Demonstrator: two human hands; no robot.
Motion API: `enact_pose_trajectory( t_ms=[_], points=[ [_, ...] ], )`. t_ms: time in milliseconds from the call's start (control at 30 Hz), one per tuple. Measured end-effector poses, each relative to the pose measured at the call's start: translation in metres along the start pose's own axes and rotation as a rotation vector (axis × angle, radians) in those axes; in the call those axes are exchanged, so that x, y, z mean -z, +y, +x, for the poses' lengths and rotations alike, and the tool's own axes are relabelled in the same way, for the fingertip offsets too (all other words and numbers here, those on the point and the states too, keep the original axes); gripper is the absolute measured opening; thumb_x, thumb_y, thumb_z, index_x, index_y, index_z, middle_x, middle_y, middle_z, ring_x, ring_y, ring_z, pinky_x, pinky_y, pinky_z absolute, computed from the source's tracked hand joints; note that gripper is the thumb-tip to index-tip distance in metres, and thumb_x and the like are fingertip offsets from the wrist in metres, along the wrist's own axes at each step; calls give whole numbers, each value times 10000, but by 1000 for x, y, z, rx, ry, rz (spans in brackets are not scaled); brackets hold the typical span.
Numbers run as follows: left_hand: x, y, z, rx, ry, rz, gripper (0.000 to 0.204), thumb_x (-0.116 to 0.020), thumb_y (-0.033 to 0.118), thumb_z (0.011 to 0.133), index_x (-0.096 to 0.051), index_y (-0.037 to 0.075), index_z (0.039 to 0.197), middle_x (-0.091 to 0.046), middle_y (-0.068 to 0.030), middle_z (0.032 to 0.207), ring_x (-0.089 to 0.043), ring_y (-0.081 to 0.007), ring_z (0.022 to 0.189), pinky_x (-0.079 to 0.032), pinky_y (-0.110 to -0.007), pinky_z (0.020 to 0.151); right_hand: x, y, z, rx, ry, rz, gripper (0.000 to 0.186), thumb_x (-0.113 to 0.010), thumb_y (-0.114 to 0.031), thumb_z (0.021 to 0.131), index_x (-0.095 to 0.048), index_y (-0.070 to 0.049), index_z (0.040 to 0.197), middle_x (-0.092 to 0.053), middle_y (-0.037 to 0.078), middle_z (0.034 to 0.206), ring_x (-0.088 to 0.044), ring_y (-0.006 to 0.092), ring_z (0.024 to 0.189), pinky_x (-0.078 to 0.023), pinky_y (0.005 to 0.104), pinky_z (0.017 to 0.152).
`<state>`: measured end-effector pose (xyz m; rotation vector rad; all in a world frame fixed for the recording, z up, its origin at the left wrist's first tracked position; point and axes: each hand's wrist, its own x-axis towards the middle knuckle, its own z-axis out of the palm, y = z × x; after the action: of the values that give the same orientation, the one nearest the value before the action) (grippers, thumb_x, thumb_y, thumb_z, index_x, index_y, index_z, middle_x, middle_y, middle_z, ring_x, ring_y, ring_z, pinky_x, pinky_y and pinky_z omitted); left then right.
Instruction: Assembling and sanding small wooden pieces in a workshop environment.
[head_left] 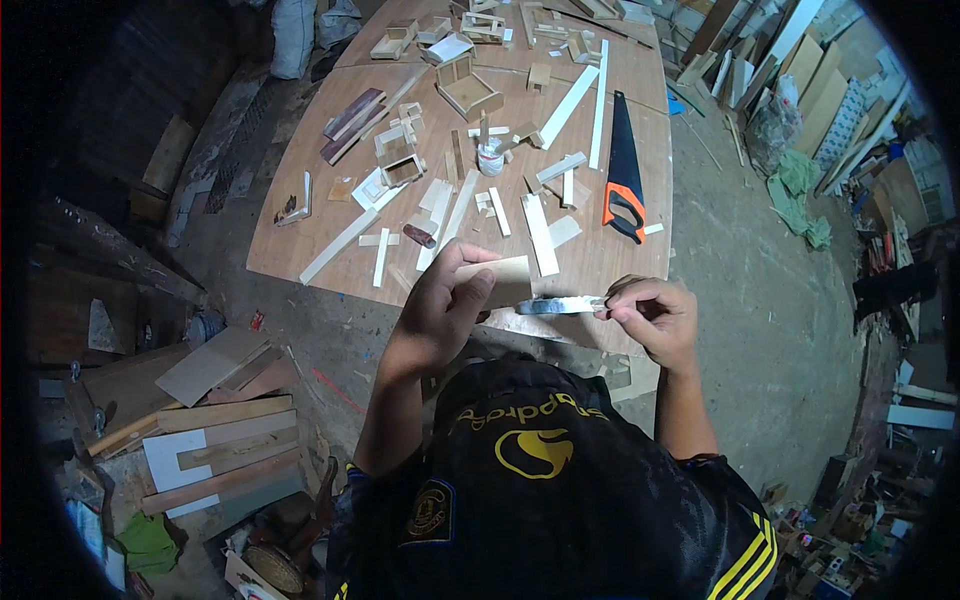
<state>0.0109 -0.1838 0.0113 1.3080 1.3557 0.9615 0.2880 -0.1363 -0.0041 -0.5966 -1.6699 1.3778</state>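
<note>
My left hand is closed around a small, thin, pale wooden board, its thumb resting on the face. In my right hand, thumb and fingers pinch the end of a narrow flat stick. White covers much of the stick, and its far end looks dark. That end lies close to the board's lower right corner; whether they touch I cannot tell. Both hands are over the near edge of the wooden table. Ahead of them stands a small white pot with sticks upright in it.
A handsaw with an orange and black handle lies at the table's right. Wooden strips are scattered in front of my hands. Small wooden boxes sit farther back. Stacked boards occupy the floor at lower left.
</note>
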Motion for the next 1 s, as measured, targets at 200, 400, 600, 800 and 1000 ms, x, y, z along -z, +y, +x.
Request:
enact_pose_trajectory(
  t_ms=[200,400,600,800,1000],
  points=[
    [-31,-11,-16,-38,42,-40,335,-641,219,932,-506,28,1173,-619,-94,976,-600,-133,815,-509,-278,717,14,4,-38,46,205,134,74,-610,67,859,-627,62,931,-673,163,892,-683,209,806,-545,312,742],
    [-47,-19,-27,82,-16,-255,342,-636,161,922,-498,40,1210,-600,-45,940,-548,-87,749,-475,-247,668,15,-4,-59,36,281,155,81,-620,45,872,-622,64,950,-675,160,893,-689,206,826,-550,305,757],
    [-54,0,-33,41,-25,-322,257,-515,125,973,-493,39,1215,-576,-35,902,-519,-67,717,-450,-214,629,15,-11,-70,9,233,110,129,-640,27,871,-637,69,994,-685,169,946,-694,210,822,-550,296,767],
    [-59,35,-48,36,-54,-333,252,-492,174,992,-499,42,1208,-565,-35,878,-506,-62,682,-436,-205,582,20,-23,-65,107,153,24,138,-671,24,833,-669,80,959,-694,195,875,-683,222,788,-534,298,739],
    [-60,41,-53,-167,43,-157,240,-476,172,1001,-515,39,1198,-580,-41,867,-511,-65,665,-437,-215,558,21,-34,-59,279,230,181,122,-695,-13,813,-680,68,903,-683,186,770,-660,259,732,-508,365,708]
  ],
)
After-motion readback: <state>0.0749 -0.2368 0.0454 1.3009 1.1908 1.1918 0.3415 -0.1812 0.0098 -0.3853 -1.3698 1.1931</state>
